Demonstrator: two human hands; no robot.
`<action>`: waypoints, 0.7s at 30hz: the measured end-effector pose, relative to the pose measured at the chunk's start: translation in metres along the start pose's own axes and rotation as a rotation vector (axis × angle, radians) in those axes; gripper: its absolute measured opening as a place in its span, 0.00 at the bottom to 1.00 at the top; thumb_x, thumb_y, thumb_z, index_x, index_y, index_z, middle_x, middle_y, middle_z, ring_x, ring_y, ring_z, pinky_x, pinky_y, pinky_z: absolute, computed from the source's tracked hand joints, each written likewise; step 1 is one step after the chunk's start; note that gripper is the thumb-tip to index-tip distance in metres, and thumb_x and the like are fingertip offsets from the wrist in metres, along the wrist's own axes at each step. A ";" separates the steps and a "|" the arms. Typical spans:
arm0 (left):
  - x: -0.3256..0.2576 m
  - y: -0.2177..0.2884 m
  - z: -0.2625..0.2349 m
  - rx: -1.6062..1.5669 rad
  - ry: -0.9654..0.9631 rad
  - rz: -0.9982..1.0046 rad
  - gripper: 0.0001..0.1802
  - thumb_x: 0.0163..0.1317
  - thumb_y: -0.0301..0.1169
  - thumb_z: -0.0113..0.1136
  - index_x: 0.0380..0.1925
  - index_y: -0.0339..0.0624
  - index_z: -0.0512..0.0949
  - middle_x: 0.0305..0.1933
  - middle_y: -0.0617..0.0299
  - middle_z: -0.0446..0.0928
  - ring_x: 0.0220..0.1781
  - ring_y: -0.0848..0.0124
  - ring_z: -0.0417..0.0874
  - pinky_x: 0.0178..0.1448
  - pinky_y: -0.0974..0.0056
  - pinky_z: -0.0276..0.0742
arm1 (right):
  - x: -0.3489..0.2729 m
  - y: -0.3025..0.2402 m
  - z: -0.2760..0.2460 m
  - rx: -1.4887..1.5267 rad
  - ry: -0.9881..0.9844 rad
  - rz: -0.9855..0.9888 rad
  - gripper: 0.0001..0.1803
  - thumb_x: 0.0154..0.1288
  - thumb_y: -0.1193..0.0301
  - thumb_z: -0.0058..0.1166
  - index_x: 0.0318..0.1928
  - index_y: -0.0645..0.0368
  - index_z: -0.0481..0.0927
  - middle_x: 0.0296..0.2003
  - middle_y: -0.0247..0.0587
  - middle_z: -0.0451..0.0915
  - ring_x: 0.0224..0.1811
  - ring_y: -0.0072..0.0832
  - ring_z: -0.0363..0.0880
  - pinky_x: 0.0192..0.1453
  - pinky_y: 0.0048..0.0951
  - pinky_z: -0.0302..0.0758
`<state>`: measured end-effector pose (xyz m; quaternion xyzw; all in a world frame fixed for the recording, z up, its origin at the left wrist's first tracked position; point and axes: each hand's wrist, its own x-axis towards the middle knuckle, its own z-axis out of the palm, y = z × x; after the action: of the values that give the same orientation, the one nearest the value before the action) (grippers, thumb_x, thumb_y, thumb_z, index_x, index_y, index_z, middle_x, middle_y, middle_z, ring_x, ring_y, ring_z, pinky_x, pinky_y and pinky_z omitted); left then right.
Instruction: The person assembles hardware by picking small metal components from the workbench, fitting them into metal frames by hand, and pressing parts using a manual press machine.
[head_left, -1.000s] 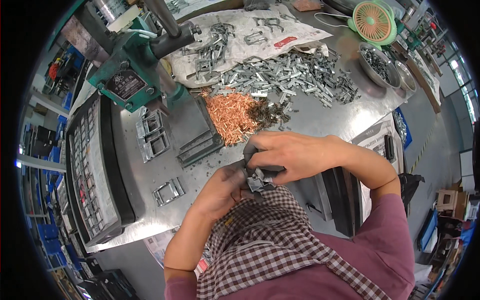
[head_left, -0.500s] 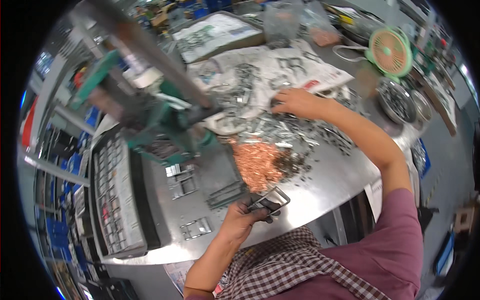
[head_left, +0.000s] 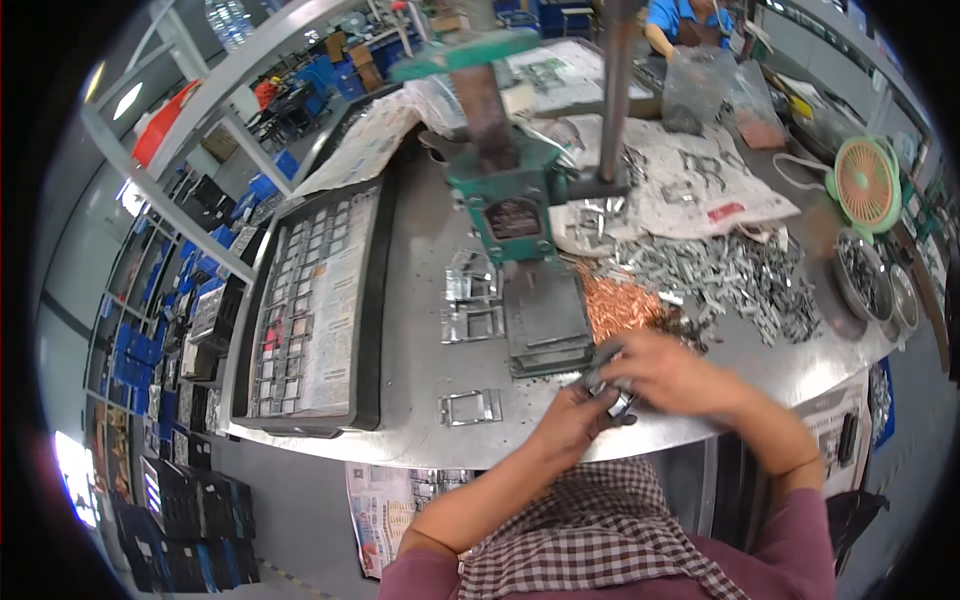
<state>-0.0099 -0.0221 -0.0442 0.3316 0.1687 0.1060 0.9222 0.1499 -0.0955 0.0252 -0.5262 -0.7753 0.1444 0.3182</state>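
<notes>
My left hand [head_left: 572,422], its fingertips dark with grime, is closed around a rectangular metal frame [head_left: 622,404] near the table's front edge. Over it, my right hand [head_left: 668,372] has its fingers pinched together at the frame. What the right fingers hold is hidden. Just beyond the hands lies a heap of small copper-coloured pieces [head_left: 615,305]. A green hand press [head_left: 515,205] stands to their left, with a flat metal base [head_left: 546,312]. One similar frame [head_left: 470,408] lies flat left of my left hand, and more frames [head_left: 472,324] lie beside the base.
At left is a black tray [head_left: 365,350] holding rows of frames on newspaper. Loose silvery metal pieces [head_left: 720,275] are heaped at right, near a metal bowl [head_left: 862,275] and a small green fan [head_left: 866,185]. Across the table, a person in blue [head_left: 685,20] is near plastic bags [head_left: 697,90].
My right hand has come back from the metal pieces at the far side and joined my left hand at the frame. The view has swung left, showing more of the tray.
</notes>
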 end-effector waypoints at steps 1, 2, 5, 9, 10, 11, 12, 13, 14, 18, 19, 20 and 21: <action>-0.001 -0.003 -0.003 -0.055 0.029 -0.015 0.11 0.59 0.25 0.49 0.43 0.38 0.68 0.41 0.61 0.74 0.42 0.69 0.77 0.48 0.57 0.76 | -0.005 0.006 0.015 0.049 0.036 0.013 0.17 0.48 0.81 0.45 0.42 0.58 0.74 0.39 0.45 0.72 0.43 0.41 0.71 0.48 0.37 0.68; -0.007 -0.002 -0.001 -0.117 0.070 -0.037 0.11 0.59 0.24 0.48 0.43 0.37 0.68 0.41 0.60 0.74 0.41 0.70 0.77 0.46 0.57 0.76 | -0.006 0.006 0.028 0.115 0.066 0.030 0.17 0.48 0.82 0.44 0.42 0.58 0.74 0.40 0.45 0.72 0.44 0.41 0.70 0.50 0.37 0.67; -0.024 0.011 0.002 -0.110 0.122 -0.125 0.10 0.59 0.24 0.48 0.42 0.36 0.68 0.38 0.60 0.74 0.38 0.70 0.78 0.43 0.61 0.77 | -0.005 0.004 0.032 0.094 -0.109 0.001 0.20 0.49 0.75 0.49 0.46 0.61 0.69 0.44 0.45 0.71 0.51 0.40 0.66 0.54 0.39 0.60; -0.035 0.021 -0.002 -0.105 0.114 -0.177 0.10 0.58 0.24 0.51 0.41 0.35 0.69 0.38 0.60 0.74 0.36 0.71 0.78 0.39 0.67 0.76 | 0.005 -0.022 0.023 -0.069 -0.150 -0.043 0.28 0.45 0.65 0.58 0.48 0.60 0.68 0.47 0.47 0.69 0.53 0.40 0.64 0.57 0.42 0.57; -0.035 0.021 -0.002 -0.104 0.112 -0.170 0.10 0.58 0.24 0.51 0.41 0.35 0.69 0.38 0.60 0.74 0.36 0.71 0.78 0.39 0.67 0.76 | 0.004 -0.022 0.025 -0.074 -0.151 -0.049 0.28 0.45 0.65 0.58 0.48 0.60 0.68 0.47 0.47 0.69 0.53 0.40 0.64 0.57 0.42 0.57; -0.034 0.021 -0.003 -0.086 0.092 -0.151 0.11 0.57 0.25 0.52 0.41 0.36 0.69 0.39 0.61 0.74 0.34 0.73 0.78 0.37 0.68 0.76 | 0.001 -0.019 0.028 -0.090 -0.126 -0.040 0.30 0.44 0.64 0.59 0.49 0.60 0.67 0.47 0.47 0.69 0.54 0.40 0.64 0.58 0.43 0.56; -0.033 0.022 -0.003 -0.069 0.072 -0.133 0.12 0.57 0.25 0.52 0.42 0.37 0.69 0.39 0.62 0.74 0.33 0.75 0.78 0.34 0.70 0.75 | -0.001 -0.018 0.030 -0.105 -0.102 -0.032 0.32 0.42 0.62 0.60 0.49 0.61 0.67 0.47 0.47 0.69 0.54 0.40 0.64 0.58 0.44 0.55; -0.032 0.023 -0.002 -0.063 0.070 -0.128 0.12 0.57 0.25 0.52 0.42 0.37 0.69 0.39 0.62 0.74 0.33 0.75 0.78 0.34 0.70 0.75 | -0.004 -0.021 0.031 -0.055 -0.057 -0.005 0.32 0.42 0.62 0.61 0.49 0.61 0.67 0.48 0.47 0.69 0.55 0.41 0.63 0.59 0.43 0.55; -0.033 0.023 0.001 0.007 0.088 -0.069 0.16 0.57 0.23 0.51 0.47 0.37 0.66 0.43 0.61 0.72 0.39 0.74 0.75 0.41 0.69 0.72 | -0.005 -0.024 0.034 -0.055 -0.054 -0.007 0.32 0.42 0.62 0.61 0.49 0.61 0.67 0.48 0.47 0.69 0.55 0.41 0.63 0.59 0.43 0.55; -0.028 0.028 0.000 0.257 0.098 0.104 0.32 0.57 0.19 0.49 0.61 0.39 0.51 0.51 0.57 0.67 0.51 0.73 0.69 0.54 0.67 0.66 | -0.004 -0.017 0.047 -0.025 0.086 0.225 0.29 0.39 0.72 0.61 0.46 0.63 0.67 0.46 0.48 0.69 0.53 0.44 0.63 0.55 0.39 0.61; -0.025 0.025 -0.007 0.245 0.100 0.143 0.32 0.57 0.18 0.49 0.62 0.38 0.51 0.52 0.57 0.67 0.51 0.73 0.69 0.54 0.68 0.66 | -0.001 -0.015 0.046 -0.043 0.085 0.194 0.29 0.39 0.73 0.61 0.46 0.63 0.67 0.45 0.48 0.69 0.52 0.44 0.64 0.55 0.39 0.61; -0.025 0.024 -0.007 0.228 0.105 0.174 0.33 0.56 0.18 0.48 0.62 0.38 0.50 0.53 0.57 0.66 0.51 0.73 0.70 0.54 0.68 0.66 | -0.003 -0.016 0.047 -0.056 0.079 0.171 0.29 0.39 0.73 0.61 0.46 0.63 0.67 0.45 0.47 0.69 0.52 0.43 0.64 0.54 0.38 0.61; -0.025 0.024 -0.007 0.223 0.109 0.167 0.33 0.56 0.18 0.48 0.62 0.38 0.50 0.53 0.57 0.66 0.51 0.73 0.70 0.54 0.68 0.66 | 0.000 -0.016 0.046 -0.050 0.075 0.177 0.29 0.39 0.73 0.61 0.46 0.63 0.67 0.45 0.47 0.69 0.52 0.43 0.64 0.54 0.38 0.61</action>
<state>-0.0373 -0.0074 -0.0278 0.4384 0.2008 0.1807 0.8572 0.1082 -0.0971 -0.0008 -0.6055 -0.7166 0.1330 0.3196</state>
